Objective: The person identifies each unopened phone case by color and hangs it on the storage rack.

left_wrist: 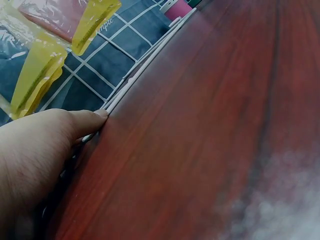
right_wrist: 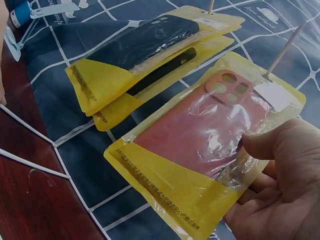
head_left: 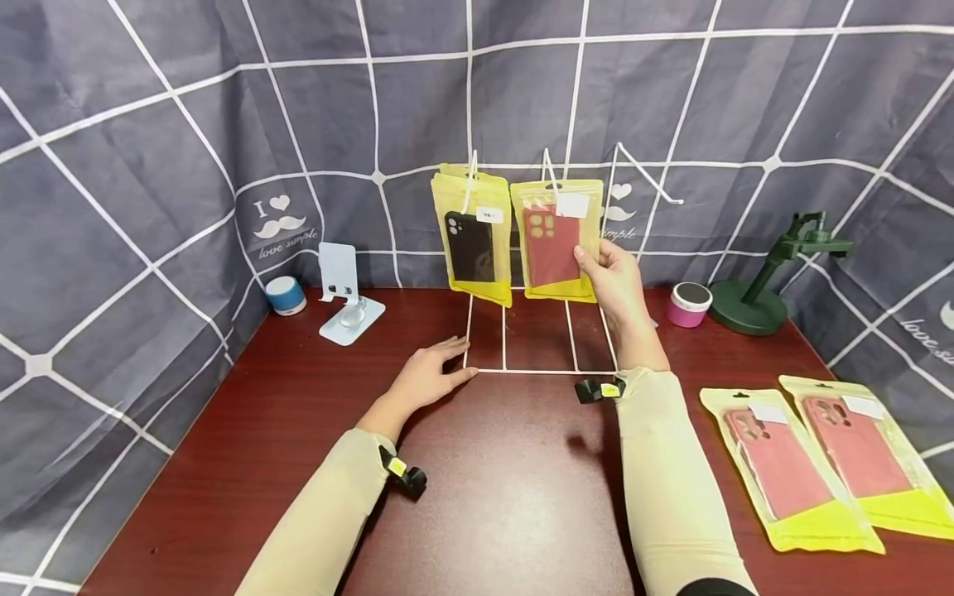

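Observation:
My right hand [head_left: 620, 285] pinches the right edge of a yellow-and-clear bag holding a pink phone case [head_left: 547, 248], thumb in front and fingers behind. That bag is on a hook of the white wire rack [head_left: 542, 372]; the hook passes through its top in the right wrist view. To its left, bags with dark phone cases [right_wrist: 145, 45] hang on another hook. My left hand [head_left: 423, 377] lies low at the rack's front left corner, its fingers fairly straight. In the left wrist view its thumb [left_wrist: 87, 121] touches the wire; the other fingers are mostly hidden.
Two more bagged pink phone cases [head_left: 782, 463] [head_left: 857, 447] lie on the table at right. A bare hook [head_left: 652, 175] juts out at the rack's right. Behind stand a blue-and-white cylinder [head_left: 286, 295], a light-blue phone stand [head_left: 343, 290], a pink cylinder [head_left: 689, 304] and a green stand [head_left: 753, 302].

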The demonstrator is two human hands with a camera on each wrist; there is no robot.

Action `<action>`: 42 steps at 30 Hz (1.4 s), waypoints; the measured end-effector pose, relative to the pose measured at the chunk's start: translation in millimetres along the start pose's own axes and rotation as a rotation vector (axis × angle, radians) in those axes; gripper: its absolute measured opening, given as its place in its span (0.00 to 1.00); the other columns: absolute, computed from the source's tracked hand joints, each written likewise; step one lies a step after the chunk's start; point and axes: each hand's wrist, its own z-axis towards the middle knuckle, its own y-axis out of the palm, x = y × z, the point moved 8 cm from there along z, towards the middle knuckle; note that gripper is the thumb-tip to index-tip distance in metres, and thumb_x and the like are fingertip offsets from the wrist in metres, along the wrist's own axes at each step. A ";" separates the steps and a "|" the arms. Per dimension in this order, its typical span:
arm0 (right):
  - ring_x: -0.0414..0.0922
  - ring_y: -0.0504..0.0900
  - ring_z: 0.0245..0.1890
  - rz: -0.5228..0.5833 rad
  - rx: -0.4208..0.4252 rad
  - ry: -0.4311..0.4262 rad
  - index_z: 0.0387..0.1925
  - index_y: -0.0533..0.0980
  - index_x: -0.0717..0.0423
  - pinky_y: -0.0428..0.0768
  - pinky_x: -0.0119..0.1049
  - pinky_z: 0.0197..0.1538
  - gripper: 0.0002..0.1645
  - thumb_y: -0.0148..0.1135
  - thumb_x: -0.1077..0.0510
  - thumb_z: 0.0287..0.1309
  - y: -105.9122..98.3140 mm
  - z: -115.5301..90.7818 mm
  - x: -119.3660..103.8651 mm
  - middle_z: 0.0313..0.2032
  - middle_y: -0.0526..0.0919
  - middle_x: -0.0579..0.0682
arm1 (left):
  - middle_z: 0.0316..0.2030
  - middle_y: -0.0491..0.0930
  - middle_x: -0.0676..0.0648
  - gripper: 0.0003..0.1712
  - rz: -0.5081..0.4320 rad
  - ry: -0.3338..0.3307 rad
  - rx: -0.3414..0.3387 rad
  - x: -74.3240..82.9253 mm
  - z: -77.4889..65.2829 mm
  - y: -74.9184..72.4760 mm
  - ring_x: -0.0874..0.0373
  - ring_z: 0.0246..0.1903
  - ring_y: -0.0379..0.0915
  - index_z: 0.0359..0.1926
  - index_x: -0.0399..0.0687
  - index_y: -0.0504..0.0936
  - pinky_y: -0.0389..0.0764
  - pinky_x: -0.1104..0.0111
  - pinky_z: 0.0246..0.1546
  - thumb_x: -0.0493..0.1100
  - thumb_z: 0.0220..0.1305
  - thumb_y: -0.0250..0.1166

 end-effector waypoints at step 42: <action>0.43 0.85 0.28 0.036 0.102 -0.217 0.34 0.85 0.64 0.79 0.30 0.41 0.13 0.77 0.58 0.52 -23.8 -29.0 -70.9 0.25 0.86 0.46 | 0.69 0.71 0.48 0.36 -0.023 0.005 0.005 2.4 -2.3 -1.6 0.54 0.70 0.63 0.69 0.48 0.75 0.65 0.55 0.69 0.62 0.67 0.64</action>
